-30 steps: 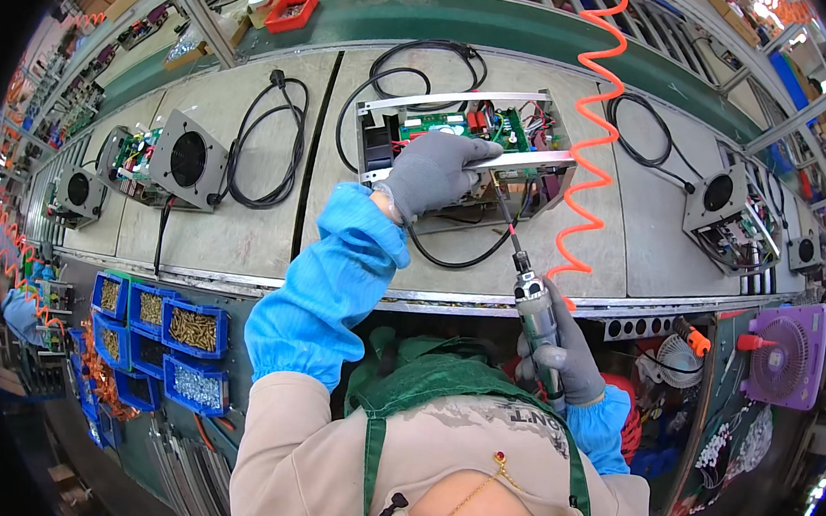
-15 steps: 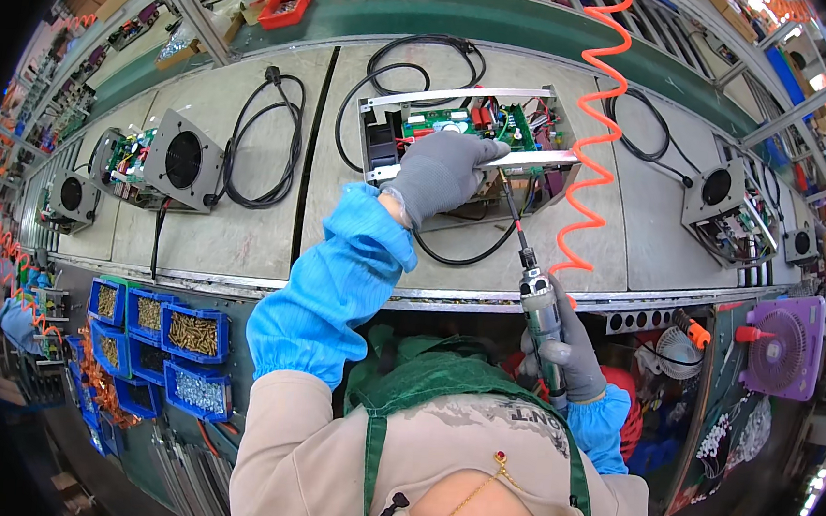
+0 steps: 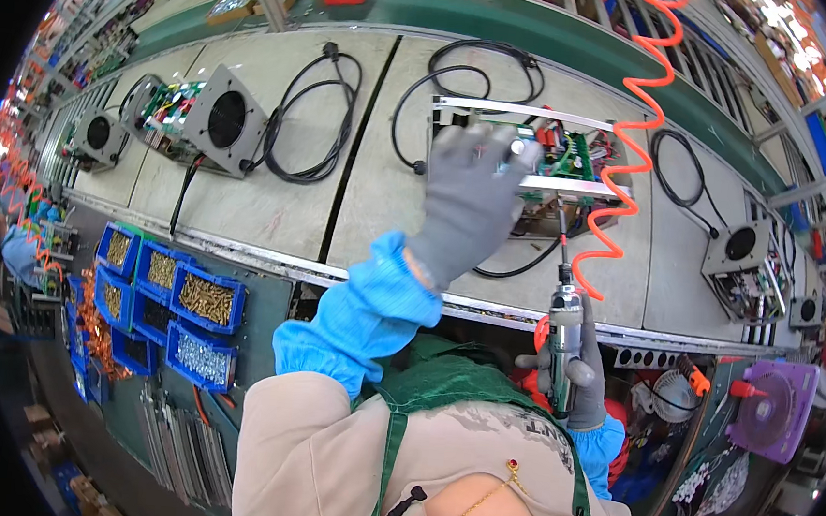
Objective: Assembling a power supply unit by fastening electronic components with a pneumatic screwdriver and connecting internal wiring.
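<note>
In front of me on the bench lies an open metal chassis (image 3: 574, 185) with a green circuit board (image 3: 576, 154) and wires inside. My left hand (image 3: 471, 200), in a grey glove and slightly blurred, hovers over its near left part with fingers spread and nothing in them. That hand hides the chassis's left side. My right hand (image 3: 590, 374), also gloved, is wrapped round a powered screwdriver (image 3: 566, 323). The driver's long bit (image 3: 562, 233) points away from me, its tip at the chassis's near rail; whether it touches a screw I cannot tell.
An orange coiled air hose (image 3: 641, 130) hangs across the chassis's right end. Further units with round fans stand left (image 3: 225, 119) and right (image 3: 742, 243), black cables beside them. Blue bins (image 3: 208, 300) of screws sit lower left. A purple fan (image 3: 775, 408) stands right.
My left hand has come off the chassis's near rail, its fingers spreading. The screwdriver stays in my right hand, bit still at the rail. The whole view has shifted, with the bench appearing further right.
</note>
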Available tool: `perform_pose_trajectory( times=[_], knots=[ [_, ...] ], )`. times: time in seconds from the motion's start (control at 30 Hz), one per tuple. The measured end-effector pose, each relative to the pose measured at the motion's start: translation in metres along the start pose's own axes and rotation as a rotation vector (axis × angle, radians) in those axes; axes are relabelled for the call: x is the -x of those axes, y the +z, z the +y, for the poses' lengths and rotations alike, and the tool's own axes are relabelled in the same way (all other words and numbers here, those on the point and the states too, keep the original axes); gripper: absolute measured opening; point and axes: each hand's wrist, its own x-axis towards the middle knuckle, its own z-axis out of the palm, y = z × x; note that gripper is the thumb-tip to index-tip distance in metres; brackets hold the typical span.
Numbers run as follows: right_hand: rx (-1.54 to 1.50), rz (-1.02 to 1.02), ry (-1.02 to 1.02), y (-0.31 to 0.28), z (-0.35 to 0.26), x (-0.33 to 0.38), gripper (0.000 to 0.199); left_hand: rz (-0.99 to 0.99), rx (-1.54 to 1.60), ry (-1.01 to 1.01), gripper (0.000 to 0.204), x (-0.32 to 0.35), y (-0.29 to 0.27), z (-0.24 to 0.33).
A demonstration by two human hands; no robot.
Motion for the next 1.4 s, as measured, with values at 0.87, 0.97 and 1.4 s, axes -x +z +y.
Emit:
perform_pose_trajectory(
  times=[0.87,0.97,1.4],
  knots=[
    [0.074,-0.014,-0.007,-0.033,0.022,-0.001,0.065,-0.675,-1.060,-1.508,0.019,0.376,-0.225,-0.170],
    [0.091,-0.019,-0.034,-0.008,0.015,-0.005,0.069,-0.629,-0.979,-1.496,0.017,0.372,-0.240,-0.153],
    [0.056,-0.041,0.067,0.000,-0.001,-0.005,0.108,0.505,0.248,-1.174,0.020,0.218,-0.182,-0.151]
  ],
)
